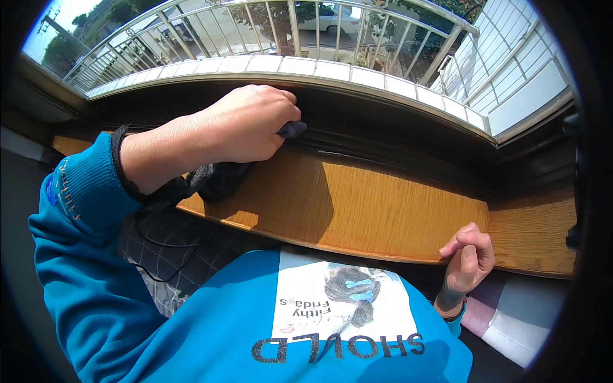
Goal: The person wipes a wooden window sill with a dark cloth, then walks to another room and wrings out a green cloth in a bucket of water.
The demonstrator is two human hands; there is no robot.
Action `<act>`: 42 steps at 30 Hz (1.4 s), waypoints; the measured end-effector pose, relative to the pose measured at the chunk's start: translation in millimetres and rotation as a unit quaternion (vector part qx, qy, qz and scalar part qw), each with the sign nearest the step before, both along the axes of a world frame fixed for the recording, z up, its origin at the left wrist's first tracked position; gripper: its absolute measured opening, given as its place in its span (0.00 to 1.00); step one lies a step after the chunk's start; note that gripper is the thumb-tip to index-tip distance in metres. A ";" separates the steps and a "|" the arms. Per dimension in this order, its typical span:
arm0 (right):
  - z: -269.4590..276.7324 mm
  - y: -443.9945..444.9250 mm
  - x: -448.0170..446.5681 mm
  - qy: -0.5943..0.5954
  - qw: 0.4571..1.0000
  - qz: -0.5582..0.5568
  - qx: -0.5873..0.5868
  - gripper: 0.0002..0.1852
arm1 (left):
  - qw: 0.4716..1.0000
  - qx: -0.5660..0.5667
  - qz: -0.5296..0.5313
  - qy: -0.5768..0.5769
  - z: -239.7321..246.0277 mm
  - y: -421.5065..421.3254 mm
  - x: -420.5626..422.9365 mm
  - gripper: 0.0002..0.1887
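Observation:
My left hand (254, 122) is closed around a dark grey cloth (293, 129), palm down, against the dark window frame (373, 119). More of the cloth hangs below my wrist over the wooden windowsill (373, 206); the stretch under my palm is hidden. The sill is brown, grained wood, partly in shadow and partly sunlit. At its front edge on the right is my right hand (467, 261), with nothing seen in it. Its fingers are loosely bent, and thumb and fingertip stand a little apart.
Beyond the glass are a white-tiled ledge (299, 66), a metal railing (293, 28) and a parked white car (330, 21). A black cable (163, 244) loops over dark patterned fabric (143, 249) at lower left. Pale fabric (517, 311) lies at lower right.

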State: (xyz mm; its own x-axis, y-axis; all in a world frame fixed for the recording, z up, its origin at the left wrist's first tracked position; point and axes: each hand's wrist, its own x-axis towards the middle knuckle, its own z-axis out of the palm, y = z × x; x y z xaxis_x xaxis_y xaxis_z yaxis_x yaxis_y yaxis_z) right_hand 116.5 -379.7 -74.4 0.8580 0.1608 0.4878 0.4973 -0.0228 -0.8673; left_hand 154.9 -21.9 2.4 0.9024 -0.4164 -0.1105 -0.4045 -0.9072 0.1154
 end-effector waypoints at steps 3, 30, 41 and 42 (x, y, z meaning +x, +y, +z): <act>2.2 -12.1 -2.7 -0.019 1.000 0.015 0.015 0.09 | 1.000 -0.003 -0.008 -0.006 -4.4 -36.2 9.4 0.09; -8.5 -105.9 -68.3 0.069 0.996 -0.020 0.048 0.09 | 0.988 -0.041 -0.139 -0.061 -31.7 -206.5 77.5 0.07; -31.4 -115.6 -82.5 0.066 0.994 -0.074 0.047 0.10 | 0.994 -0.010 -0.103 -0.035 -30.1 -238.0 78.8 0.09; -31.4 -116.1 -82.8 0.065 0.994 -0.073 0.051 0.10 | 0.995 -0.007 -0.092 -0.042 -30.3 -240.9 78.0 0.09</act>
State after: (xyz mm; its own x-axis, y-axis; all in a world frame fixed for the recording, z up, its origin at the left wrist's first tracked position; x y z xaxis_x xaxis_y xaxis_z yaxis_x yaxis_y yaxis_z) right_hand 33.7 -495.8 -105.8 0.9251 -0.0140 0.3793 0.3795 0.0057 -0.9252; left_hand 233.0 -262.8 -27.9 0.8164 -0.5766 -0.0313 -0.5725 -0.8153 0.0866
